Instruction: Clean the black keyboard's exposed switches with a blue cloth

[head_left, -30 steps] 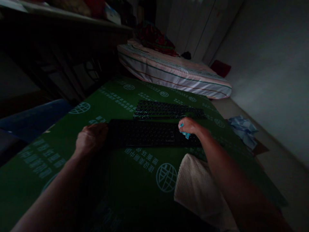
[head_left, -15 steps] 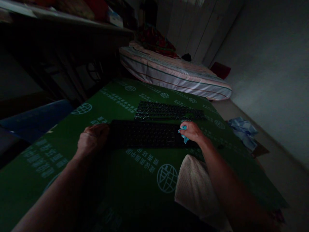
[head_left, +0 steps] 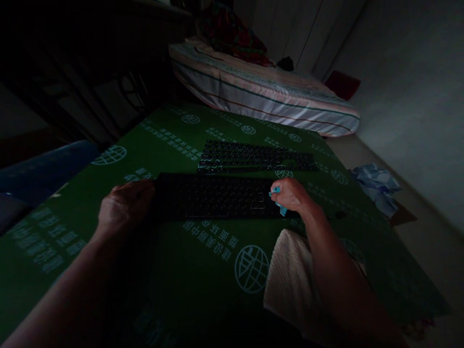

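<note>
A black keyboard [head_left: 213, 195] lies across a green printed sheet [head_left: 203, 251] in a dim room. My left hand [head_left: 121, 208] rests closed against the keyboard's left end. My right hand [head_left: 292, 193] is closed on a small light-blue item [head_left: 280, 207], pressed at the keyboard's right end. A second black keyboard [head_left: 253, 155] lies just behind the first.
A pale towel [head_left: 290, 285] lies under my right forearm. A striped mattress [head_left: 264, 94] with a red bundle [head_left: 235, 36] sits beyond the sheet. Crumpled blue cloth [head_left: 377, 181] lies on the floor at right. Dark furniture stands at left, and a blue object [head_left: 43, 169] lies beside the sheet.
The view has dipped and shifted a little. My right hand stays at the keyboard's right end with small movements; my left hand has kept its hold on the left end.
</note>
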{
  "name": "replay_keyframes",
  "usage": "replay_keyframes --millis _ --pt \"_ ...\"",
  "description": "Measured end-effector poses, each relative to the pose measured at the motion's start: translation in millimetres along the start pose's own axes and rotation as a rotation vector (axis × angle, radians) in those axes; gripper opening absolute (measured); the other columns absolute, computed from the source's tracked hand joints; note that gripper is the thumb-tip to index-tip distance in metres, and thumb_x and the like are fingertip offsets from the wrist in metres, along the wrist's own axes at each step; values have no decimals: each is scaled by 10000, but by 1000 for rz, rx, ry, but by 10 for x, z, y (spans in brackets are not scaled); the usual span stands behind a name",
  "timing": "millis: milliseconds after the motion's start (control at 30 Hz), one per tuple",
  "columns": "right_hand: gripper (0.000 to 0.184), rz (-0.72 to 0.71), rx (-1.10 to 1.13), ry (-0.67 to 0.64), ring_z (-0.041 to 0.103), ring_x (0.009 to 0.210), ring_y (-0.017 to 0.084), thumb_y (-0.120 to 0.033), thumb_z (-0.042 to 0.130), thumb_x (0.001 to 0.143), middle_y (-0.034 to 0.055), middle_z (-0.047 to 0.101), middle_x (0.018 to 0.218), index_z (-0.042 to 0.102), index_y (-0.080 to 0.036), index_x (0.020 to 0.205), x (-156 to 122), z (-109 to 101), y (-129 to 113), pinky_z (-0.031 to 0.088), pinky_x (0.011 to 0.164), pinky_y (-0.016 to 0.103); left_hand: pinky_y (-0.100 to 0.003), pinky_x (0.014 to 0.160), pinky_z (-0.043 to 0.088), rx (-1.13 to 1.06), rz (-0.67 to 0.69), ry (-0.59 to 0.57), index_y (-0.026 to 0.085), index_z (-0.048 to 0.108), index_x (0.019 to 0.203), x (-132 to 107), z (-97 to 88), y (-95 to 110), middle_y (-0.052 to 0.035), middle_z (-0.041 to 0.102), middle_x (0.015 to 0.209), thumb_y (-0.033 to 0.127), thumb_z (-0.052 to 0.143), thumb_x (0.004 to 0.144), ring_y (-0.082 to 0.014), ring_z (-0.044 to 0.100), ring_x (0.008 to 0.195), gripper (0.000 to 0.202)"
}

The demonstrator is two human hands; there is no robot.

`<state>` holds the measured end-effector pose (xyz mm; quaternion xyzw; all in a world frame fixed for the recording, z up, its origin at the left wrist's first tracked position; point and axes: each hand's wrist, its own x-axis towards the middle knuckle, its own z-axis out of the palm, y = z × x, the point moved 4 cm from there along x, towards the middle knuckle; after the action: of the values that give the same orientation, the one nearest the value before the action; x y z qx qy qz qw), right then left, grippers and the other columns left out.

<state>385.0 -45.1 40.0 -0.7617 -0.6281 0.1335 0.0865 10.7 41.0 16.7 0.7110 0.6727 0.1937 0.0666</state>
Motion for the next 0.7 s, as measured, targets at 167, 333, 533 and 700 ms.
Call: replay_keyframes --millis 167,333,533,700 --pt "155 35 -51 5 623 622 155 -166 607 652 25 688 662 723 -207 747 -58 -42 51 372 542 224 -370 964 456 -47 0 -11 168 653 1119 -7 18 -12 -66 627 1182 376 409 833 -264 574 1101 430" --pt "171 63 19 21 608 594 148 -209 603 682 20 673 639 727 -213 800 -101 -29 103 371 540 225 -402 893 468 -53 52 3 144 648 1111 -45 -15 6 -83 643 1147 471 325 822 -283 583 1089 543" --pt "155 125 -102 119 613 629 158 -218 601 682 38 679 661 727 -211 770 -122 -99 179 345 534 230 -349 841 466 -60 32 21 216 624 1136 -87 -42 15 0 629 1184 543 280 819 -242 564 1120 571" --pt "136 100 86 87 558 518 123 -201 586 676 -3 615 553 707 -195 740 -220 -177 256 335 493 214 -413 909 472 -65 6 -8 143 643 1138 -57 -22 23 -83 626 1178 473 343 791 -304 568 1114 565"
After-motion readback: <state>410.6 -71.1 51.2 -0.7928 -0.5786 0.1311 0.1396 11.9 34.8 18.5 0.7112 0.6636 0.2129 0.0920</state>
